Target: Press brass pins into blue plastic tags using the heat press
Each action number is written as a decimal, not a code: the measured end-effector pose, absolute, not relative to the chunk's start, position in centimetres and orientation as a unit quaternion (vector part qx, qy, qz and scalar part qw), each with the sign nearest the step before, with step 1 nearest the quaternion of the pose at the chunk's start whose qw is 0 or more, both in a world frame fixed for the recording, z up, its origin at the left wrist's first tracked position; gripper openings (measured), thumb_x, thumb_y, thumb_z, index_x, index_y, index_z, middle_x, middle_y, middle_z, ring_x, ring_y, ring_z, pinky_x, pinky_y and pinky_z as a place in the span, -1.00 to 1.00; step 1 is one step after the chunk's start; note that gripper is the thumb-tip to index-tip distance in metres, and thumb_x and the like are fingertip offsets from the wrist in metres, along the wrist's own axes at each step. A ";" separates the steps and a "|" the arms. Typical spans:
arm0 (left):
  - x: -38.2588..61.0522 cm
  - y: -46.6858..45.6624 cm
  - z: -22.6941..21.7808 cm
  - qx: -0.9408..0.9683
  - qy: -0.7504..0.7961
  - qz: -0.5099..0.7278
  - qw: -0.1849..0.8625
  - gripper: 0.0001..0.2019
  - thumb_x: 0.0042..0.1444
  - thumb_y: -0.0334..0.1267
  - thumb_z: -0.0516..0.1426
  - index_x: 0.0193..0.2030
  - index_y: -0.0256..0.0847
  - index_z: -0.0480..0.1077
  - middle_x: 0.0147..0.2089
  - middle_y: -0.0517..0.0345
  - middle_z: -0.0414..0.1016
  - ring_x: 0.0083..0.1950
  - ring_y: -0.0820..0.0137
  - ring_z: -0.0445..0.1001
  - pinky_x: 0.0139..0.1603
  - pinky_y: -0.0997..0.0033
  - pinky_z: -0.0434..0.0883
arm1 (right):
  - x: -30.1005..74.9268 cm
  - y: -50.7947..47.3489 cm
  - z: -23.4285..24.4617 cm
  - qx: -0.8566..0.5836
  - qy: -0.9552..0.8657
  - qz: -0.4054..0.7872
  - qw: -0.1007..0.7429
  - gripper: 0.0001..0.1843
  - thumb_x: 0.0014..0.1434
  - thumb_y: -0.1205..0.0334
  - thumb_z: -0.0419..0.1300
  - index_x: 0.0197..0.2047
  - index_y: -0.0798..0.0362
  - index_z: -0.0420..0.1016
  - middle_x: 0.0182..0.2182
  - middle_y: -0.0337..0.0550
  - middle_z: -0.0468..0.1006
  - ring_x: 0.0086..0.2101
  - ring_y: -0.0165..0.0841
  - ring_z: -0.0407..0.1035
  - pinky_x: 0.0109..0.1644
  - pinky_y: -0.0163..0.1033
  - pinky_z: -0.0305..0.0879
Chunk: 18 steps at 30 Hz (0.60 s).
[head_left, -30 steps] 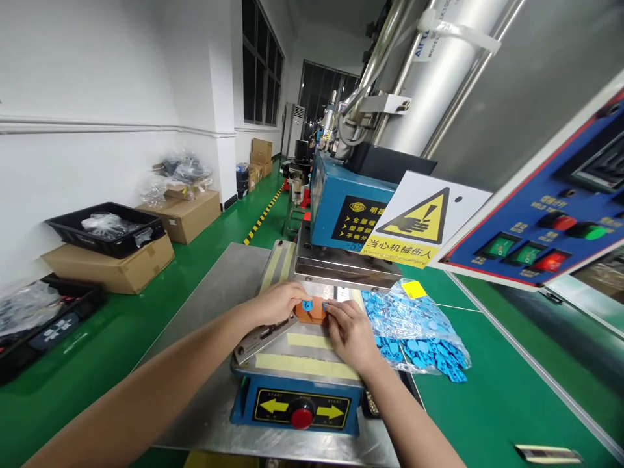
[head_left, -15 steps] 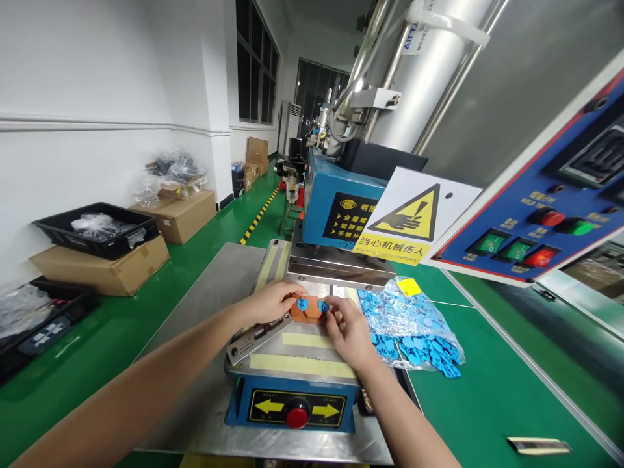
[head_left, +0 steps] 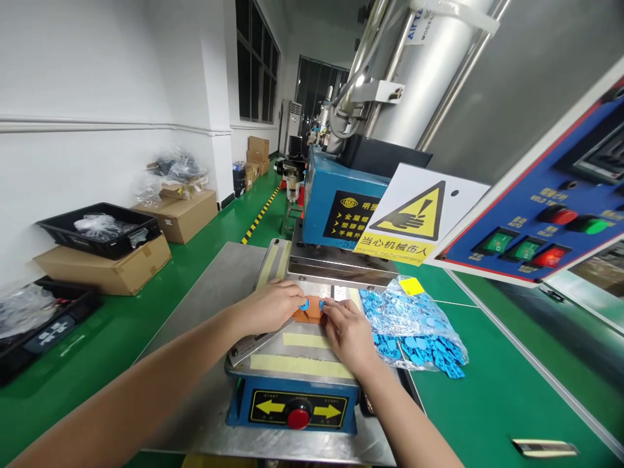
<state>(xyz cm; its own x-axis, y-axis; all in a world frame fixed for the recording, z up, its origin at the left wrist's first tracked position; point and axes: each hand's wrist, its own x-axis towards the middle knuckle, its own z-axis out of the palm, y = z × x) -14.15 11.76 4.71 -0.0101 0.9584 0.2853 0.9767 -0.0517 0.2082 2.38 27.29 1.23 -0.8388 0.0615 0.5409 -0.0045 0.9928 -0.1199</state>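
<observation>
Two bare hands are at work together over one orange block (head_left: 310, 318), which lies on the steel plate (head_left: 312, 338) of a blue press, in front of its raised metal head (head_left: 341, 265). Two small blue pieces (head_left: 305, 305) are on this block, one toward its left end and one toward its right end. The left hand (head_left: 277, 305) has its fingertips on the left piece and covers part of it; the right hand (head_left: 350, 328) has its fingertips at the right piece, with the other fingers bent. Whether the fingers of either hand pinch the piece or only press on it, I cannot tell — the pieces are too small and partly hidden.

A metal bar (head_left: 248, 348) lies aslant on the plate, partly under the left hand. Yellow strips (head_left: 302, 365) are stuck on the plate, and below its near edge there is a red button (head_left: 298, 418) between two yellow arrows. The press stands on a grey metal bench (head_left: 199, 312). To the right of the right hand, a clear plastic bag (head_left: 439, 315) lies on its side — many more blue pieces are inside, and some show at its near edge.
</observation>
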 end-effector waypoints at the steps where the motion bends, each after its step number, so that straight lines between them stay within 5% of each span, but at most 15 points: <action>1: -14.0 11.7 4.7 -0.710 -0.684 -0.161 0.038 -0.72 0.24 -0.36 -0.06 -0.05 -0.21 0.44 -0.02 0.02 0.46 0.02 0.26 0.35 0.09 0.25 0.26 | 2.4 27.3 1.3 -0.012 -0.959 0.048 0.281 -0.69 0.16 0.43 0.03 -0.07 0.04 0.46 -0.07 -0.04 0.54 -0.18 -0.17 0.34 -0.13 -0.04 0.39; 11: -12.7 11.6 5.0 -0.678 -0.709 -0.193 0.020 -0.71 0.24 -0.35 -0.07 -0.09 -0.17 0.46 -0.10 0.04 0.48 -0.04 0.29 0.39 -0.01 0.31 0.33 | 2.5 27.8 0.6 -0.024 -0.920 0.200 0.336 -0.71 0.16 0.40 0.04 -0.12 -0.02 0.49 -0.17 -0.12 0.57 -0.17 -0.24 0.37 -0.12 -0.09 0.40; 18: -12.5 11.1 4.7 -0.642 -0.722 -0.258 -0.028 -0.73 0.22 -0.27 -0.01 0.00 -0.13 0.40 -0.01 0.07 0.43 0.01 0.30 0.38 0.02 0.33 0.35 | 2.8 28.4 0.2 -0.071 -0.904 0.245 0.343 -0.62 0.18 0.32 0.06 0.07 0.00 0.39 -0.31 -0.11 0.51 -0.31 -0.29 0.40 -0.25 -0.18 0.41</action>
